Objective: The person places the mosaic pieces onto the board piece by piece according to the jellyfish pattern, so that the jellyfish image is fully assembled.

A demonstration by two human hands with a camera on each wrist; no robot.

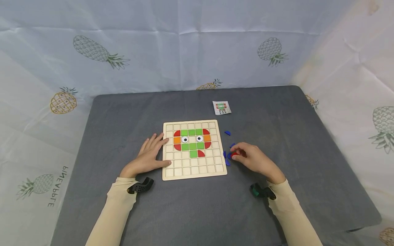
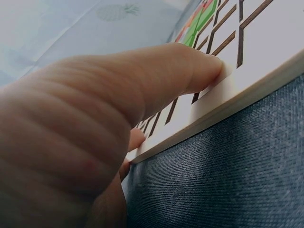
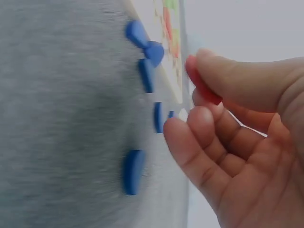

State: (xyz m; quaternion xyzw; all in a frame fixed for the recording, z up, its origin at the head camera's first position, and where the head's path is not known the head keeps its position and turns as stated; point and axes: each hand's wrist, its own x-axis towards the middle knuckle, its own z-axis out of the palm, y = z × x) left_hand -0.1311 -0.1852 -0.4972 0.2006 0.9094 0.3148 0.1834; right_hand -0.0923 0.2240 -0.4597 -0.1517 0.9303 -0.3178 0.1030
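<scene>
A light wooden grid board (image 1: 186, 172) lies on the table, bearing green squares (image 1: 192, 146), red quarter-round pieces (image 1: 201, 153), orange pieces (image 1: 207, 138) and two white eye discs (image 1: 184, 139). My left hand (image 1: 147, 160) rests along the board's left edge with fingers spread; in the left wrist view its thumb (image 2: 183, 69) presses on the rim. Just right of the board, my right hand (image 1: 253, 158) pinches a red piece (image 3: 204, 84) between thumb and fingers, held above the table in the right wrist view. Several blue curved pieces (image 1: 227, 133) lie beside the board's right edge.
A small printed card (image 1: 221, 108) showing a coloured grid figure lies behind the board. Dark grey cloth (image 1: 197, 212) covers the table. Pale curtains with pineapple prints (image 1: 191, 48) hang behind it and at both sides.
</scene>
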